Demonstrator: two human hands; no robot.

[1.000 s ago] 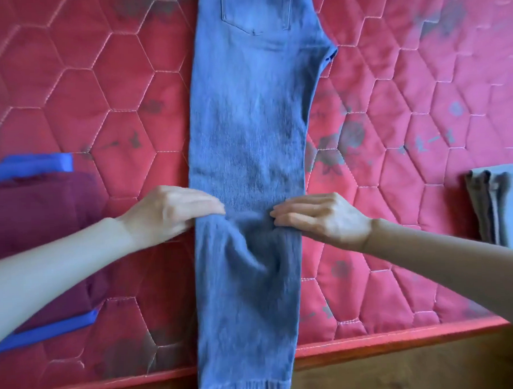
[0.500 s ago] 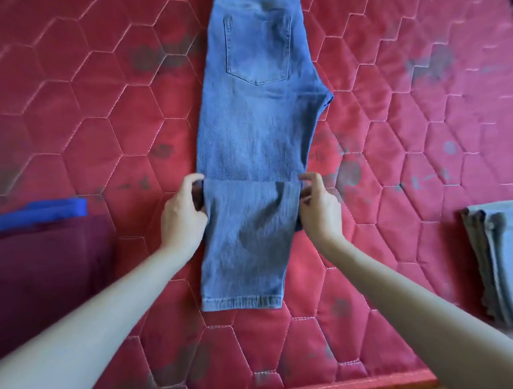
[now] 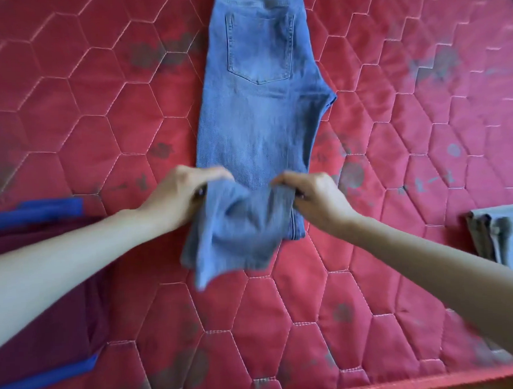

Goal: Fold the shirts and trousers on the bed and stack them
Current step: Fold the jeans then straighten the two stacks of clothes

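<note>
Nearest you, the raised red edge of the bed point(image 3: 404, 383) runs along the bottom of the view, and the red mattress quilted in hexagons point(image 3: 284, 325) spreads away from it, marked with grey smudges.

Your two bare forearms reach in from the lower corners. At your left, partly under your left forearm, lies a maroon garment with bright blue trim point(image 3: 49, 321), flat on the mattress. At your right, near the edge of the view, sits a folded stack of pale grey-blue cloth point(image 3: 498, 233), with its layered edges turned towards the middle.

Between your arms, the pair of light blue denim trousers point(image 3: 258, 129) lies lengthwise down the middle of the mattress, folded leg upon leg. Its lower leg end is lifted and bunched, and hangs loose and blurred above the mattress.

Your left hand point(image 3: 179, 194) is closed on the left side of that bunched leg fabric, with the fingers curled over the top and the thumb underneath. Your right hand point(image 3: 317, 197) is clamped on the right side of the same fold, with the fingers pinching denim over the top edge. The two hands are near each other with only the gathered cloth between them.

Farther off, the upper part of the trousers rests flat on the mattress. The crotch seam juts out to the right, and a stitched back pocket point(image 3: 259, 47) faces up near the top of the view, where the waist runs out of sight.
</note>
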